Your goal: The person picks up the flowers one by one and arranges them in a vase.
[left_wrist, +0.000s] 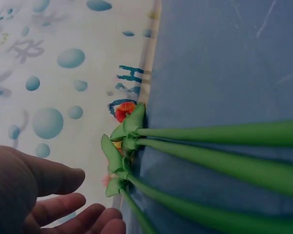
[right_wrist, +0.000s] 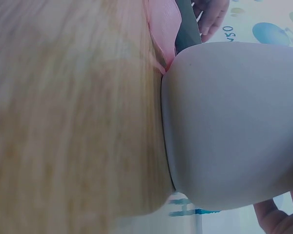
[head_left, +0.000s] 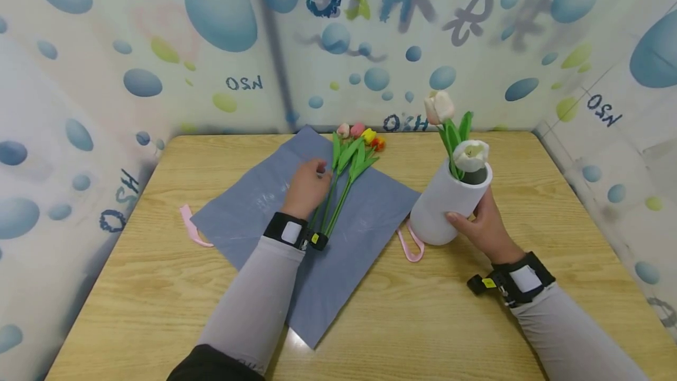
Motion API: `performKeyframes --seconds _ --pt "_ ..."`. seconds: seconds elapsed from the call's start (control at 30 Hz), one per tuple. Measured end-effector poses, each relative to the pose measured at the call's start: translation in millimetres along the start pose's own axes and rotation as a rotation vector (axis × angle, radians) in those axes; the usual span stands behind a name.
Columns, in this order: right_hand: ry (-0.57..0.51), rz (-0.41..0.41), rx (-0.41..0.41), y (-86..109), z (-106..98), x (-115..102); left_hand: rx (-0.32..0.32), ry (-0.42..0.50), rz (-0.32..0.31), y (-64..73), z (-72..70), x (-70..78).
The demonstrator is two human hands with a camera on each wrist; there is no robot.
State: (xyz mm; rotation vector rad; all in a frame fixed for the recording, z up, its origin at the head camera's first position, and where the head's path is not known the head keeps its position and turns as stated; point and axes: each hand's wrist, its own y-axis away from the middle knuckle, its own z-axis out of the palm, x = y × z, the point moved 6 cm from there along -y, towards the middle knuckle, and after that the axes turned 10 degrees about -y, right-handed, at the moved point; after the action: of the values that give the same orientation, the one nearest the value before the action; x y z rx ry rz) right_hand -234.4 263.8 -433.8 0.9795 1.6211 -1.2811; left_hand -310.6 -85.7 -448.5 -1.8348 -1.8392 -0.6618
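Observation:
My right hand [head_left: 488, 229] holds a white vase [head_left: 438, 209] low on its side, with the thumb in front. The vase's base meets the table. A pale pink tulip [head_left: 439, 108] and a white tulip [head_left: 471, 156] stand in it. Several tulips with green stems [left_wrist: 224, 131] lie together on a sheet of blue-grey wrapping paper [head_left: 344, 275]; their heads are pink, yellow and orange-red [head_left: 378, 144]. My left hand [head_left: 307, 188] is just left of these stems, fingers loosely bent. In the left wrist view its thumb and fingers stand apart with nothing between them.
A pink ribbon shows at the paper's left edge [head_left: 191, 227] and as a loop [head_left: 412, 247] beside the vase's base. The wooden table [head_left: 412, 322] ends at the back against a patterned curtain [head_left: 201, 99].

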Motion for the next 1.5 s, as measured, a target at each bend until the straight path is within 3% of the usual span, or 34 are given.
performKeyframes --seconds 0.23,0.47,0.7,1.13,1.5 --pt "0.007 0.002 0.001 0.5 0 -1 -0.055 -0.039 0.009 0.7 8.1 1.1" --pt "-0.002 -0.001 -0.004 -0.4 0 -2 -0.059 -0.059 -0.012 -1.7 12.0 -0.8" --pt "0.0 -0.006 -0.006 -1.6 -1 -3 -0.047 -0.109 0.023 -4.1 12.9 -0.7" --pt "-0.007 0.007 -0.011 -1.6 0 -3 -0.062 -0.073 0.032 -2.2 12.7 1.7" --pt "-0.019 0.015 -0.013 -0.6 -1 1 -0.016 -0.033 0.02 0.1 8.4 5.1"
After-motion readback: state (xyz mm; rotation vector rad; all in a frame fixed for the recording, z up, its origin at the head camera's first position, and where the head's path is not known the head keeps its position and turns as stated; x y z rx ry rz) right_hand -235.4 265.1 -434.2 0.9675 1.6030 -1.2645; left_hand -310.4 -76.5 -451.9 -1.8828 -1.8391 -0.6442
